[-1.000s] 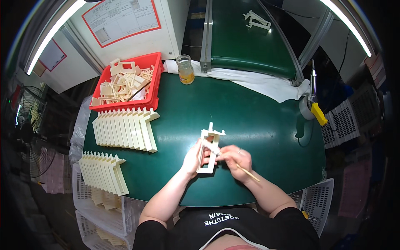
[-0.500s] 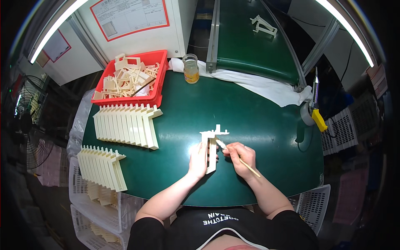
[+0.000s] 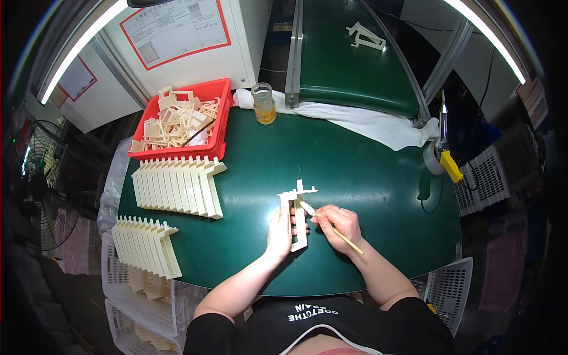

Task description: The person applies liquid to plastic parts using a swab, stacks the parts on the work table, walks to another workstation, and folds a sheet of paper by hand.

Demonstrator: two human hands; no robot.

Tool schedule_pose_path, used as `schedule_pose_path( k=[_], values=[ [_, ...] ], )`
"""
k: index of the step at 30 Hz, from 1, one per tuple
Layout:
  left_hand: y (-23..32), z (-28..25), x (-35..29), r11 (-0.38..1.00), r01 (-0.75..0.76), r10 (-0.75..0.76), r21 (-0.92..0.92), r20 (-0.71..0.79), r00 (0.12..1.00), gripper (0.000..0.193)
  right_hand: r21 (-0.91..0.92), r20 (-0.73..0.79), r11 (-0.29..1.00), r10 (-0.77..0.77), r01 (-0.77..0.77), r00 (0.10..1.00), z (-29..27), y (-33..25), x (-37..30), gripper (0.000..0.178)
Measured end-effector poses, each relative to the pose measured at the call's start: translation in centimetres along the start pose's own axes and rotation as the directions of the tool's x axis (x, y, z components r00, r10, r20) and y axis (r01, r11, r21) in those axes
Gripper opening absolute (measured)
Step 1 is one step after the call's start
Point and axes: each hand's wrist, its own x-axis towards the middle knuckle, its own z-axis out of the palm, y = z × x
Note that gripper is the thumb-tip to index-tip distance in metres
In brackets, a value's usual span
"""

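My left hand (image 3: 278, 235) is closed around a cream plastic frame (image 3: 300, 228), a long narrow rectangle with a crosspiece and small prongs at its far end. Some of its fingers show through the frame's opening. Between the fingers and thumb of my right hand (image 3: 340, 228) is a thin wooden stick (image 3: 355, 246), its other end wrapped in a white wad (image 3: 307, 208). The wad is at the frame's right side, just below the crosspiece; whether it touches, I cannot tell. Both hands are over the middle of the green table (image 3: 367, 177).
Two rows of similar cream frames (image 3: 177, 188) stand at left. Behind them is a red bin (image 3: 219, 133) of plastic pieces, beside a glass jar (image 3: 264, 106) with some liquid. A white cloth (image 3: 367, 127) borders a green conveyor (image 3: 355, 77). A yellow-handled soldering iron (image 3: 451, 165) stands at right.
The whole view has shifted slightly. Both hands keep their holds, and the white wad has stayed close to the frame's upper right side.
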Motion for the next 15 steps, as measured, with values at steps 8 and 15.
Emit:
schedule_pose_path(
  k=[8, 15],
  values=[
    [1.0, -0.8, 0.7, 0.981, -0.178, 0.188, 0.072, -0.165, 0.968, 0.051, 0.246, 0.294, 0.903, 0.277, -0.353, 0.915, 0.2, -1.0, -1.0, 0.023],
    [0.8, -0.5, 0.3, 0.964, -0.249, 0.252, 0.096, -0.018, 0.968, 0.048, 0.558, 0.418, 0.596, 0.399, -0.577, 0.816, 0.1, -0.9, -1.7, 0.038]
  ],
)
